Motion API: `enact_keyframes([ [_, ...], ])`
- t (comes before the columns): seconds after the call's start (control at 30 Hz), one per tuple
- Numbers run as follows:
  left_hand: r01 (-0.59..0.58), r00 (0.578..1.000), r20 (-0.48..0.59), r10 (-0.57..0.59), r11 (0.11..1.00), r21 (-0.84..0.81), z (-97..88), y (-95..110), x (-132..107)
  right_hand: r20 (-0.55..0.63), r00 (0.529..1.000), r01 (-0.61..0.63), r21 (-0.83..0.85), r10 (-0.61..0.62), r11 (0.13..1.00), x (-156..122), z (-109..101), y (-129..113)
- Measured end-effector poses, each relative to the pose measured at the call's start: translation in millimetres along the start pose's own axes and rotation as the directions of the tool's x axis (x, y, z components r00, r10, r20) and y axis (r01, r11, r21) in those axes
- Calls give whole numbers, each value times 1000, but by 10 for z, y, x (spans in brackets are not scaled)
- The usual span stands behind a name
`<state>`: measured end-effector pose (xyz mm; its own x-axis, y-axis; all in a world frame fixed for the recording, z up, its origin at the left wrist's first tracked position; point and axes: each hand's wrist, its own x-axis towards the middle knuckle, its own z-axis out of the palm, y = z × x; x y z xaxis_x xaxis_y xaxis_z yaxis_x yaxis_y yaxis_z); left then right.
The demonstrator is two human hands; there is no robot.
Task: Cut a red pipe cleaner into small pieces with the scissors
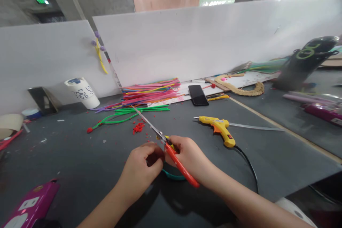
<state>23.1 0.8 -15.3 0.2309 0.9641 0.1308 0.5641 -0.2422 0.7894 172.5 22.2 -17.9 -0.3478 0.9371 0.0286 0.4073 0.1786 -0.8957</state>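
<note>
My right hand (188, 156) is closed around a pair of scissors (179, 162) with red handles, the blades pointing up and to the left. A small yellow piece shows beside the scissors, partly covered by my fingers. My left hand (144, 162) is closed with thumb and fingertips pinched, close against the right hand. What the left fingertips hold is hidden. Below both hands a teal curved band (175, 176) shows in part. A small pile of red clippings (138, 127) lies beyond my hands, near green pipe cleaners (117, 115), one tipped with a red tuft.
Bundled coloured pipe cleaners (152, 92) lie by the white partition (181, 42). A yellow glue gun (219, 128) with a trailing cord lies to the right, a black phone (198, 95) behind it. A white cup (82, 93) stands left; a magenta device (33, 205) sits front left.
</note>
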Motion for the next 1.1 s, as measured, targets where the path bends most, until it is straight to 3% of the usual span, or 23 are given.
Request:
enact_keyframes([
  [0.13, 61, 998, -17, -65, 984, -165, -17, 6, -4, 1, 1000, 25, -13, -25, 1000, -6, -11, 50],
  [0.27, 156, 964, -104, -244, 838, -523, -77, -7, 1, -41, 997, 55, -68, -58, 996, -54, -78, 32],
  [0.4, 1, 920, -267, -286, 685, -728, -130, -8, 23, -60, 996, 41, -274, -60, 961, -131, -150, -33],
  [0.5, -71, 901, -319, -294, 626, -777, -144, 14, 24, -56, 996, 45, -426, -76, 904, -171, -170, -28],
  [0.7, -119, 917, -323, -235, 610, -783, -146, 53, -4, -40, 989, 82, -653, -142, 753, -185, -149, 115],
  [1.1, -137, 916, -324, -236, 576, -806, -147, 36, -9, -20, 968, 159, -721, -250, 674, -194, -137, 172],
])
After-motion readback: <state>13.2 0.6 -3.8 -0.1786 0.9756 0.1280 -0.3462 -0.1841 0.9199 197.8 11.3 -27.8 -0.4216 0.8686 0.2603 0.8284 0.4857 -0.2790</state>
